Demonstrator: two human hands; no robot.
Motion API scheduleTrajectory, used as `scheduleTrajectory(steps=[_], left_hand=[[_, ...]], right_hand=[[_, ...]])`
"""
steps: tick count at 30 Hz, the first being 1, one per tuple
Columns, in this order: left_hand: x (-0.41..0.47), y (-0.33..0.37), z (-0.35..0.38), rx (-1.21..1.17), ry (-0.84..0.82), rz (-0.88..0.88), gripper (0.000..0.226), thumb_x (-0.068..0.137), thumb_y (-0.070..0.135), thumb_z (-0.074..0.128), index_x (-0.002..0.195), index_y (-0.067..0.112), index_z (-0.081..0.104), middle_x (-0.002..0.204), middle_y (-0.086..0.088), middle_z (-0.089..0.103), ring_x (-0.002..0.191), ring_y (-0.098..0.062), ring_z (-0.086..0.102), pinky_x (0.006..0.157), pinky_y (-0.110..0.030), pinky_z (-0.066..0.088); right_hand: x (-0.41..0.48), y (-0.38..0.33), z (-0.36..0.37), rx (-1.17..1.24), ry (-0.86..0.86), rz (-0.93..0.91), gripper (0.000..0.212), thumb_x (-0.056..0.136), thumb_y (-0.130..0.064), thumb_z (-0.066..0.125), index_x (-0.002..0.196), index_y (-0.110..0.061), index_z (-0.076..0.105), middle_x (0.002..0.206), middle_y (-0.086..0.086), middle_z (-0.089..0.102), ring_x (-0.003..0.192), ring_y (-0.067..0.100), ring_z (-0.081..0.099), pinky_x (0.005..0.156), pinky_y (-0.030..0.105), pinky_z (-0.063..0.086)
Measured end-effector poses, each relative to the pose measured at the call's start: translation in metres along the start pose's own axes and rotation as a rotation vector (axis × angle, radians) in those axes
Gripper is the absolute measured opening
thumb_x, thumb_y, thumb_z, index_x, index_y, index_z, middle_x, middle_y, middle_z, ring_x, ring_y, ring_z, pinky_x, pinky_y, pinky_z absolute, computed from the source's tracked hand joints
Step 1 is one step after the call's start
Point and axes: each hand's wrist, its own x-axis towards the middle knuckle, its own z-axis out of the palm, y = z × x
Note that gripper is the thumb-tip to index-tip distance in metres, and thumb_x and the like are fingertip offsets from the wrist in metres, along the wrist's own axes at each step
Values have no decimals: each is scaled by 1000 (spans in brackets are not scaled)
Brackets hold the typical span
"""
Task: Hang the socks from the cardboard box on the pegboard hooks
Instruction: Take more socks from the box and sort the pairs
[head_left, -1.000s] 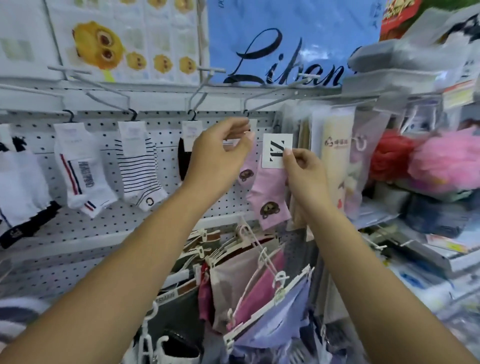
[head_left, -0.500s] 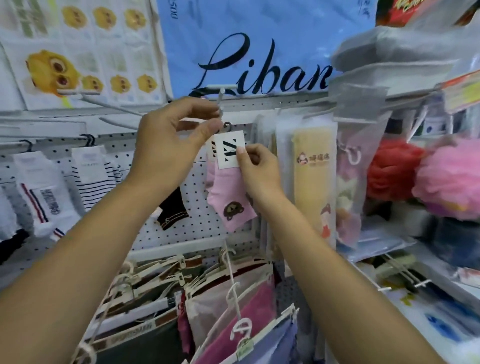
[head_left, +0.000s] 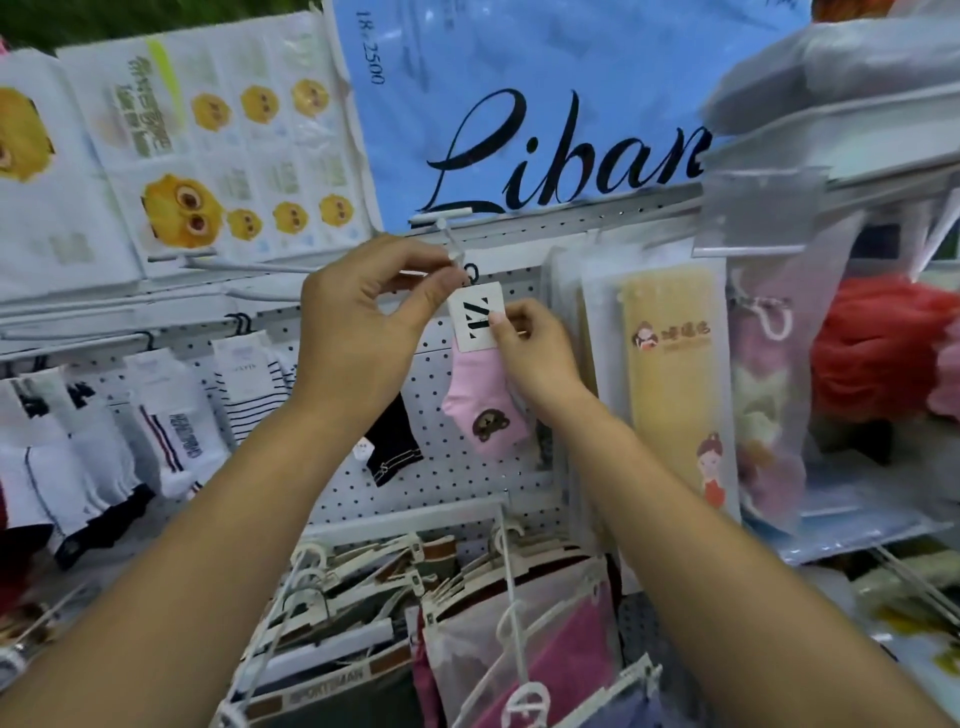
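Hands at the sock rack: my left hand (head_left: 363, 322) pinches the front end of a thin, white-tipped metal peg hook (head_left: 451, 243) between thumb and forefinger. My right hand (head_left: 537, 358) pinches the lower right corner of a white card label (head_left: 474, 318) printed with black letters.

That label tops a pink ankle sock (head_left: 480, 400) with a brown bear patch. The sock hangs just below the hook's tip, in front of the white perforated pegboard (head_left: 467, 483). Its small black hanger loop sits beside my left thumb, and I cannot tell whether the loop is over the hook.

Just left of the pink sock, a black ankle sock (head_left: 392, 441) hangs on the board, partly behind my left wrist. Farther left hang white socks with dark stripes (head_left: 171, 431). Above the board hangs a blue plastic bag with black script lettering (head_left: 519, 130). To the right hang a tall yellow packet in clear wrap (head_left: 670, 364) and, beyond it, a red mesh bath puff (head_left: 872, 353). Below my arms, folded garments on white plastic hangers (head_left: 519, 649) fill the lower rail.
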Motion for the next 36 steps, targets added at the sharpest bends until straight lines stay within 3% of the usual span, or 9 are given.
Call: scheduleTrajectory(steps=[4,11,14,18,22,26,31,36], left_hand=[[-1,0,0,15,0,10,21,90,20,75,92,39,67,94,15,72,91,-4,69,87,-23,55],[-2,0,0,27,-10,-7,10,91,19,74,95,27,70,95,12,72,90,-2,69,85,-18,53],[-2,0,-1,41,-8,-9,7,91,20,74,97,22,71,95,10,72,90,-2,69,85,-16,51],[-4,1,-2,58,2,-19,8,92,19,73,99,23,72,95,17,70,90,5,67,84,-10,49],[-6,2,-4,61,-14,-34,10,93,18,72,102,23,73,97,17,71,93,6,67,85,-9,48],[-6,5,-9,51,-61,-82,17,94,18,71,110,18,75,101,14,72,97,7,66,87,-10,48],[-25,4,-31,205,-235,-67,32,96,21,69,128,22,68,118,12,69,110,4,60,98,-13,45],[-71,-1,-77,403,-444,-114,39,96,26,68,135,21,63,138,2,62,133,-18,51,113,-38,39]], right_hand=[[7,-2,0,-11,-34,-14,15,100,-24,57,103,-11,64,99,-1,68,94,17,64,84,32,53],[23,6,2,-107,-82,65,14,101,-25,56,100,-12,62,92,0,64,84,14,58,62,18,39],[28,8,5,-114,-89,86,20,99,-28,59,102,-9,65,96,5,69,87,19,63,67,22,47],[27,13,10,-79,-86,112,17,98,-27,60,103,-12,66,98,4,70,93,21,66,86,37,56],[18,9,9,-50,-48,115,14,99,-24,59,105,-13,66,98,-1,68,95,18,65,85,31,53],[11,0,5,-73,-48,161,13,99,-24,59,107,-14,63,99,-2,67,97,19,64,92,39,54],[-19,-14,-1,-229,-100,185,46,98,-29,62,136,-7,49,132,6,59,118,21,56,91,27,42],[-81,-28,-3,-342,-161,135,55,97,-30,62,145,-9,46,145,7,53,129,22,52,97,29,42]])
